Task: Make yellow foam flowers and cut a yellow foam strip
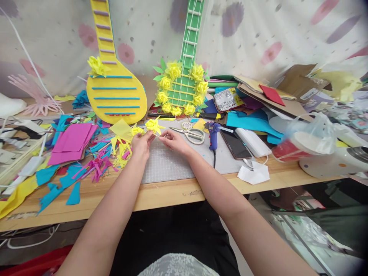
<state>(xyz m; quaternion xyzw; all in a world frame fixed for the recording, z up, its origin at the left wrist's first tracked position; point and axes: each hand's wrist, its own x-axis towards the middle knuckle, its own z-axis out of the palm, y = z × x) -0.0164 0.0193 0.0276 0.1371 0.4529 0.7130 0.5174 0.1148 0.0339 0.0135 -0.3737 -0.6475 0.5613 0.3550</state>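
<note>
The yellow paper flower (154, 125) is held above the grey cutting mat (168, 168), pinched low between the thumb and fingers of the left hand (141, 143). The fingertips of the right hand (174, 142) are brought close to a thin pale strip (156, 134) below the petals; whether it is pinched there cannot be told. The flower can be judged very light, soft and easily creased, so it is best gripped at its gathered base, with the pointed petals left unpressed.

Just left of the grip, another yellow flower (136, 131) and limp, ragged yellow scraps (122, 151) are found; farther left, flat magenta sheets (70, 143) are stacked. To the right of the grip, metal scissors (184, 131) and a blue hard-cased glue gun (213, 136) are laid. Behind it, a smooth, pear-shaped yellow instrument model (115, 93) is crossed by blue strips, and a green instrument model (188, 100) is ringed with ruffled yellow blossoms (173, 70).
</note>
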